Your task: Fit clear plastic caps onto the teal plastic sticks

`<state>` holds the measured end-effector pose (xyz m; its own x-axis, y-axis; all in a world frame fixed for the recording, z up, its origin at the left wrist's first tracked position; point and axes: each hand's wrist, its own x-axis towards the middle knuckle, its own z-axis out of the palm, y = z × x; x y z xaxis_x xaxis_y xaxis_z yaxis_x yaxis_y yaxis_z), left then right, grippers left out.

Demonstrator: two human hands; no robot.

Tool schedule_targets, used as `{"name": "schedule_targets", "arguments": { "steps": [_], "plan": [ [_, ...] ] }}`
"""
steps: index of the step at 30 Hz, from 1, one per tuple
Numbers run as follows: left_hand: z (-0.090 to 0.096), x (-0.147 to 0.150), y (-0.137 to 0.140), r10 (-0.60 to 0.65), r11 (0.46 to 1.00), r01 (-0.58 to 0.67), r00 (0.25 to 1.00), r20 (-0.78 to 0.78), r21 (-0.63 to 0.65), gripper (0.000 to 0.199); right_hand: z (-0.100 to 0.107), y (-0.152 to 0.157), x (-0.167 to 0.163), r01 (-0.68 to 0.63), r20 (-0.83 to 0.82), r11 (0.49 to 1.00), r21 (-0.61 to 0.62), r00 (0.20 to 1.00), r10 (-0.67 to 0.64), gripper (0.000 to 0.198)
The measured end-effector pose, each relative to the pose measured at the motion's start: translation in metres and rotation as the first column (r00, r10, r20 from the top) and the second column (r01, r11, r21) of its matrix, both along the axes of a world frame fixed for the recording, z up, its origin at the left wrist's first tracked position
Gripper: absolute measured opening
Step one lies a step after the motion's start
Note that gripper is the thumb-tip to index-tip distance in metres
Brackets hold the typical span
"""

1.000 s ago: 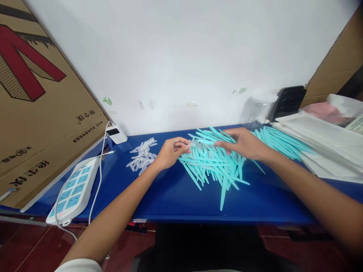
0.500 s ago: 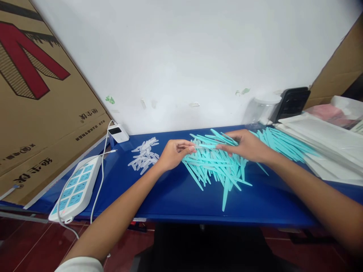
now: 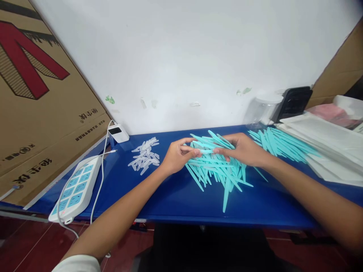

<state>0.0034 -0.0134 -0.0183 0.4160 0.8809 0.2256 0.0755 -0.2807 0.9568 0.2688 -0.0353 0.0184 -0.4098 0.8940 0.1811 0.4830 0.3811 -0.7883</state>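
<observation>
My left hand (image 3: 181, 154) is closed in a pinch on a small translucent cap, mostly hidden by the fingertips. Facing it, my right hand (image 3: 239, 149) pinches a slim turquoise stick (image 3: 206, 151) between thumb and fingers, its left end meeting the left fingertips. Both hands hover over a loose heap of similar turquoise sticks (image 3: 218, 170), which point in many directions. Left of my left hand lies a small pile of short translucent caps (image 3: 145, 155). To the right of my right hand, more turquoise sticks (image 3: 283, 144) lie roughly side by side.
A white power strip (image 3: 76, 189) with cables lies at the left, near a small white device (image 3: 119, 133) and a large cardboard box (image 3: 51, 124). White packets (image 3: 329, 139), a clear jar (image 3: 265, 107) and a black holder (image 3: 295, 104) stand right on the blue table (image 3: 181, 204).
My two hands have come closer together, lowering slightly. The translucent piece that showed between them is now mostly covered by my left fingers.
</observation>
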Motion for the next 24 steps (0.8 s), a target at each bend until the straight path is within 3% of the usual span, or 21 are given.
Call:
{"name": "schedule_targets", "arguments": {
  "steps": [4, 10, 12, 15, 17, 20, 24],
  "plan": [
    [0.005, -0.003, 0.005, 0.016, 0.998, -0.014, 0.999, -0.037, 0.053, 0.067, -0.003, 0.006, 0.002, 0.025, 0.002, 1.0, 0.009, 1.0, -0.025, 0.039],
    [0.001, -0.017, 0.02, 0.124, 0.979, -0.081, 0.966, -0.225, 0.189, 0.056, -0.006, 0.02, 0.025, 0.284, 0.066, 0.941, 0.185, 0.952, -0.3, 0.042],
    [0.005, -0.027, 0.028, 0.173, 0.948, -0.06, 0.921, -0.349, 0.313, 0.043, -0.006, 0.025, 0.034, 0.34, 0.056, 0.919, 0.2, 0.932, -0.357, 0.043],
    [0.022, -0.059, 0.043, 0.335, 0.855, -0.026, 0.791, -0.512, 0.519, 0.029, -0.007, 0.03, 0.04, 0.38, 0.065, 0.888, 0.259, 0.91, -0.408, 0.043],
    [0.036, -0.091, 0.054, 0.355, 0.887, -0.043, 0.702, -0.618, 0.46, 0.027, -0.008, 0.031, 0.04, 0.373, 0.094, 0.874, 0.312, 0.903, -0.419, 0.042],
    [0.049, -0.134, 0.066, 0.201, 0.968, -0.016, 0.641, -0.74, 0.249, 0.032, -0.01, 0.031, 0.038, 0.345, 0.127, 0.88, 0.327, 0.906, -0.403, 0.038],
    [0.047, -0.152, 0.07, 0.027, 0.997, 0.046, 0.607, -0.794, 0.069, 0.035, -0.011, 0.031, 0.035, 0.333, 0.135, 0.897, 0.292, 0.914, -0.383, 0.032]
  ]
}}
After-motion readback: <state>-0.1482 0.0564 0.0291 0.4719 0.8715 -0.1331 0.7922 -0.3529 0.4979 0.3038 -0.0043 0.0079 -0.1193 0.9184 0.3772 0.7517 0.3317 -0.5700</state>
